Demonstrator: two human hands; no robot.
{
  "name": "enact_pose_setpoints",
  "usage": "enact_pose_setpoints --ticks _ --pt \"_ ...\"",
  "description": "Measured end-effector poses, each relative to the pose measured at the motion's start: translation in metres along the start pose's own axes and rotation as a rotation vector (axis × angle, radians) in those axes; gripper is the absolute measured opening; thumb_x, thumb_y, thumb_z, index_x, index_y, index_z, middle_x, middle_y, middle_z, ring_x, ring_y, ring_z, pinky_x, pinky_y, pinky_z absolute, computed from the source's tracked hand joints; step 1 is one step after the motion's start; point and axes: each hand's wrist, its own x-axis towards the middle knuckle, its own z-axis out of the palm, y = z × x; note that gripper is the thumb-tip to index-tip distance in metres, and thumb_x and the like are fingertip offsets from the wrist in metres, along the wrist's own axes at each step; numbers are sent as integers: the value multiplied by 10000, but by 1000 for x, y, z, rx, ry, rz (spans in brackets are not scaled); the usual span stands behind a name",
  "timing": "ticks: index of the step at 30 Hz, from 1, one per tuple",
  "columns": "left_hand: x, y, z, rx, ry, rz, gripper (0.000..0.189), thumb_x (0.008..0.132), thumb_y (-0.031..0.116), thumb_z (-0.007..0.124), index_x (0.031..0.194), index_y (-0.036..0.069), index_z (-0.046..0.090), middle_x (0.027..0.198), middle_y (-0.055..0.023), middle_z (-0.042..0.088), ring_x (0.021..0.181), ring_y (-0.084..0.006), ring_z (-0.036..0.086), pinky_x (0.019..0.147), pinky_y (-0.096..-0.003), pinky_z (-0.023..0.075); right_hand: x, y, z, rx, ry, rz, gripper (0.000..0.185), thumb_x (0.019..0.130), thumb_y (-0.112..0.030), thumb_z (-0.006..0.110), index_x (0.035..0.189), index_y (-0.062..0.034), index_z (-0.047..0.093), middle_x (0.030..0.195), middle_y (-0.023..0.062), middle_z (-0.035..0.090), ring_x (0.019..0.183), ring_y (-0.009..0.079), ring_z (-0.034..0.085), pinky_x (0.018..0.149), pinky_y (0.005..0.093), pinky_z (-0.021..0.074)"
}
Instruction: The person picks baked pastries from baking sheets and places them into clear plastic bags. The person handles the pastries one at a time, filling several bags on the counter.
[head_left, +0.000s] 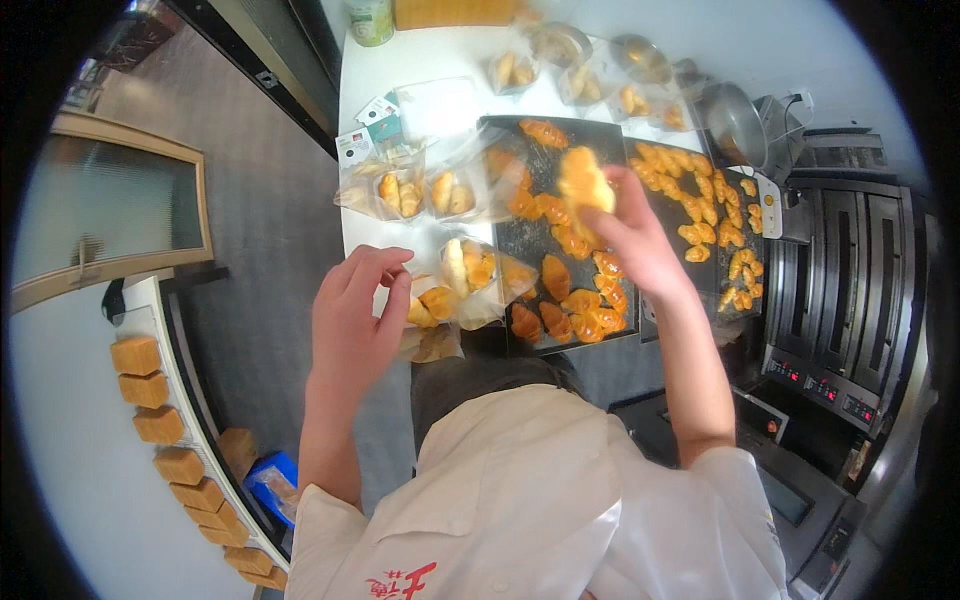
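My right hand (628, 229) grips a golden bread roll (583, 180) above a dark baking tray (521, 251) of small glossy rolls. To the left, my left hand (364, 300) hovers by the white table's edge with its fingers curled apart and nothing in them. Just beside its fingertips is a clear plastic bag (491, 300) with rolls inside, its mouth spread towards the tray. Another bag of rolls (431, 306) lies partly behind my left thumb. Farther up stand two more filled bags, one holding a pair of rolls (400, 195) and one next to it (451, 195).
A second tray (701, 281) of smaller rolls adjoins on the right. Bagged rolls (514, 71) and metal bowls (731, 124) line the back wall. Printed cards (375, 120) lie at the table's left. A deck oven (832, 277) stands right; bread loaves (157, 424) sit on a shelf at far left.
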Motion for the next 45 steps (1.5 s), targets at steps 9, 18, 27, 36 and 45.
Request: enact_pose_setpoints --ticks 9,18,27,36,45 --pt "-51 -50 -22 -189 16 -174 166 1012 14 713 1172 53 737 985 -82 720 910 -233 717 832 -370 560 130 20 69 -1177 -280 -303 381 957 -242 795 1275 -36 753 1208 211 763 1161 435 722 1008 503 602" --pt "-102 -86 -22 -327 38 -330 142 1059 32 681 1192 39 730 1022 -92 730 934 -242 714 843 -359 554 192 59 116 -1504 -612 -190 460 981 -308 779 1392 -113 713 1386 162 760 1281 371 726 1066 474 599" --pt "-120 -104 -1 -383 4 -389 154 1067 40 685 1214 39 729 1054 -102 744 975 -251 732 880 -365 556 198 95 131 -1513 -775 -256 505 1030 -360 745 1479 -142 668 1388 225 692 1266 399 698 1065 521 582" --pt "-111 -94 7 -383 15 -426 141 1057 0 675 1185 19 729 1066 -77 730 1002 -175 702 935 -324 551 203 44 127 -1432 -918 175 645 1099 -407 661 1678 -155 530 1552 199 672 1416 367 644 1192 492 513" --pt "-114 -50 26 -412 164 -332 107 1071 -30 647 1160 12 689 1073 -58 668 1010 -160 628 960 -308 508 69 -52 -126 -753 -235 -557 357 1169 -187 619 1511 -128 700 1463 92 745 1333 216 710 1171 390 570"
